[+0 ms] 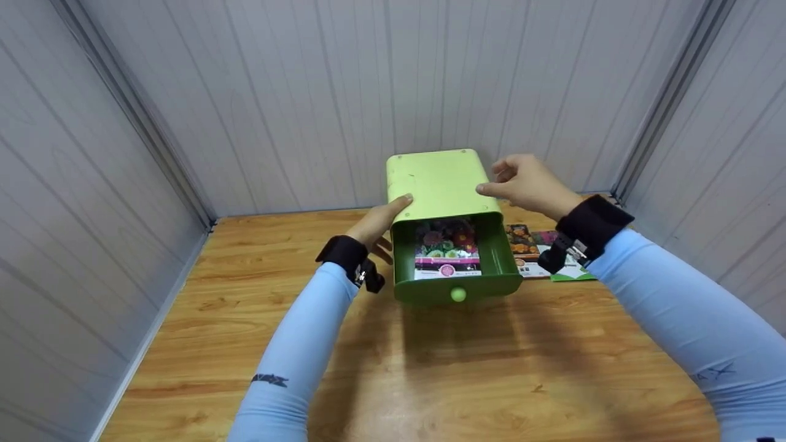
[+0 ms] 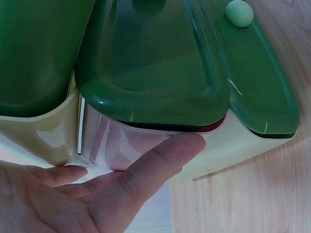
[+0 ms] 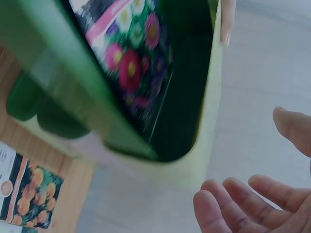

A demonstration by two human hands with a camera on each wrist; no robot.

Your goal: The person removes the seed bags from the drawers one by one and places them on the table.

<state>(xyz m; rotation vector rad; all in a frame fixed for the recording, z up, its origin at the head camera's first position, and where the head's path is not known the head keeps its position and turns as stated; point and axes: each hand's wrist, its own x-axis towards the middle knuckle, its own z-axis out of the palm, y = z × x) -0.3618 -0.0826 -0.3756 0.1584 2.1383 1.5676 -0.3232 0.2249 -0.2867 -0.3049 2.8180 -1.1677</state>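
Note:
A light green box point(image 1: 439, 184) stands on the table, its dark green top drawer point(image 1: 424, 291) pulled out by a round knob side facing me. Inside lies a flower seed packet point(image 1: 447, 253) with a pink band. My left hand point(image 1: 373, 226) rests against the box's left side, thumb at the top edge and fingers extended. The left wrist view shows closed lower drawers point(image 2: 160, 58) and a pale knob point(image 2: 239, 13). At the upper right side is my right hand point(image 1: 527, 183), fingers loosely bent; the right wrist view shows nothing in it and a gap from the box.
Right of the box, an orange-flower packet point(image 1: 521, 242) and another packet point(image 1: 572, 274) with a green edge lie on the wooden table point(image 1: 270, 294). A panelled wall point(image 1: 276, 110) rises close behind the box, with side walls left and right.

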